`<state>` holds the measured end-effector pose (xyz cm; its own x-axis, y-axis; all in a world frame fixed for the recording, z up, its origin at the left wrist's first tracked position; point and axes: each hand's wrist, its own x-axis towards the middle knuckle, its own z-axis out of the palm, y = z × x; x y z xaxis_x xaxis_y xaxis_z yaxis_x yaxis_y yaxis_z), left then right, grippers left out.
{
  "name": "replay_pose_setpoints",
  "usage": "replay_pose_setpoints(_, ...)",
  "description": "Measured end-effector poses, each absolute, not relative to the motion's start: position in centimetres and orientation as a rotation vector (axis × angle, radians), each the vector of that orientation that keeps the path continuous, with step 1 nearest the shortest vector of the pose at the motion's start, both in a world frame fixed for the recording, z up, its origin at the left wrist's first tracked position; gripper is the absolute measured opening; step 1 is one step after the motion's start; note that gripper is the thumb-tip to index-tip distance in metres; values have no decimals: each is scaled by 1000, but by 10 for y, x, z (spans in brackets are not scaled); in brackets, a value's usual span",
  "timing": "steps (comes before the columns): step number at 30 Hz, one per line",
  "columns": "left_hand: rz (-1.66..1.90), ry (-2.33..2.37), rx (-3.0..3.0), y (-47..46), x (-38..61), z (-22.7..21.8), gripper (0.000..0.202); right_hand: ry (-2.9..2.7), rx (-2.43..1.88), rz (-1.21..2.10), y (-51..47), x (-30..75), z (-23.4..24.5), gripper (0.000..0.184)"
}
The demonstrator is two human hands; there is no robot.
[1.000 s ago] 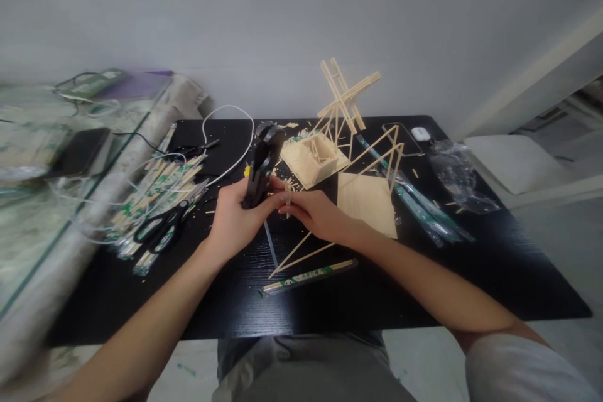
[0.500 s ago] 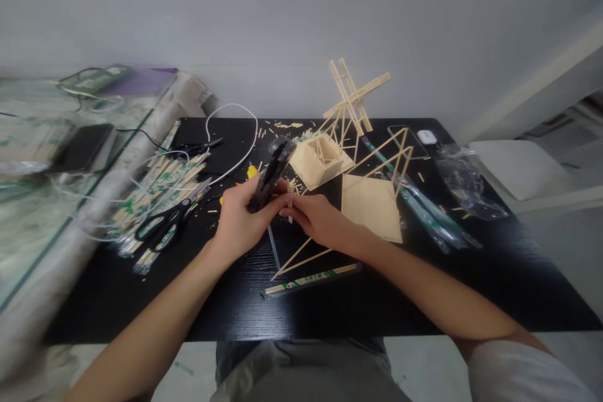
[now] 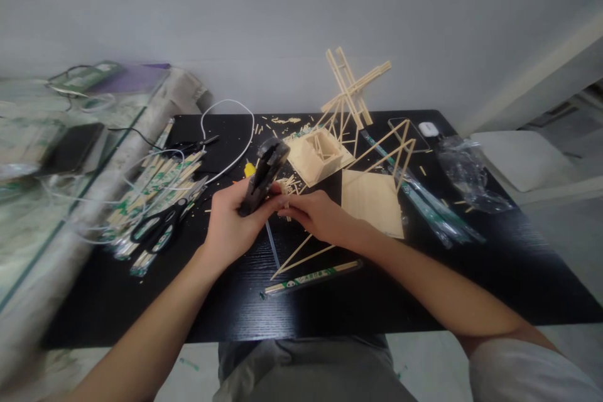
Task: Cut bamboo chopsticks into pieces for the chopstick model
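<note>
My left hand is closed around a black hand tool with a rounded head; its exact kind is not clear. The fingertips of my right hand are pinched together right beside the left thumb. A short piece of wooden stick shows between the two hands, partly hidden by fingers. Just beyond lies a pile of cut stick bits. Behind the hands stands a wooden windmill-like model with crossed stick blades. Right of my right hand, a flat wooden panel is joined to a thin stick frame.
Black scissors rest on packaged chopsticks at left, near a white cable. One wrapped chopstick pack lies in front. Plastic sleeves, a crumpled clear bag and a white case are at right.
The view has shifted slightly. My left hand and the black tool sit a little further left and lower, while my right hand has stayed nearly in place.
</note>
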<state>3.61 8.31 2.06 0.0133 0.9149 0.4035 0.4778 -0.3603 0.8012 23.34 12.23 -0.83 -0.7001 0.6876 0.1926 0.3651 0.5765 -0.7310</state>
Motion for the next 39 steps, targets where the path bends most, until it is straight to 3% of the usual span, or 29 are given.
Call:
replay_pose_setpoints(20, 1358, 1370, 2035, 88, 32, 15, 8, -2294, -793, 888, 123, 230, -14, 20)
replay_pose_setpoints(25, 1351, 1346, 2039, 85, 31, 16, 4, -2196, -744, 937, 124, 231, -6, 11)
replay_pose_setpoints(30, 1310, 1390, 2036, 84, 31, 13, 10, -2190, -715, 895, 124, 232, -8, 19)
replay_pose_setpoints(39, 711, 1673, 2366, 65, -16, 56, 40, -2226, -744, 856, 122, 228, -13, 31)
